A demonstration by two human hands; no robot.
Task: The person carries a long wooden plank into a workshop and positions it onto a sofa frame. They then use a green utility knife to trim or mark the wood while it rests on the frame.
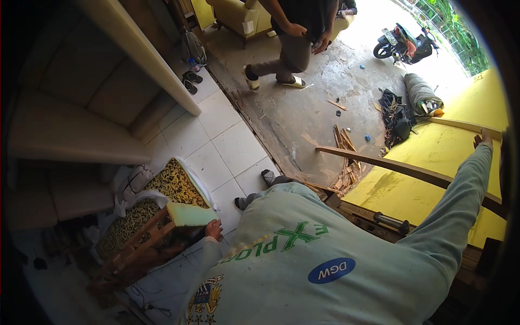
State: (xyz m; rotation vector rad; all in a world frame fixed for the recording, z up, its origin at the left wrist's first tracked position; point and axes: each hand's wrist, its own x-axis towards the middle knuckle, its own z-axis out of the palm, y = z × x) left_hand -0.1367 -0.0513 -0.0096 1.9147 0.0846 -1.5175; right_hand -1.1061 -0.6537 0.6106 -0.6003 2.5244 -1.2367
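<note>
My right arm reaches far out to the right. My right hand (482, 138) is at the end of a pale wooden strip (457, 125) beside the yellow wall, its fingers seeming to close on it; part of the grip is hard to see. My left hand (214, 229) hangs low by my side with its fingers loosely apart and nothing visible in them. Close to it stands a wooden furniture frame (142, 233) topped with pale green foam (189, 214). A long dark wooden beam (390, 164) slants between my body and the strip.
Speckled foam (172, 183) lies beside the frame, near a beige sofa (70, 132). Broken wood pieces (346, 162) litter the concrete floor (303, 132). Another person (290, 51) stands ahead. A rolled grey bundle (422, 93), a black bag (398, 116) and a motorbike (406, 44) are at right.
</note>
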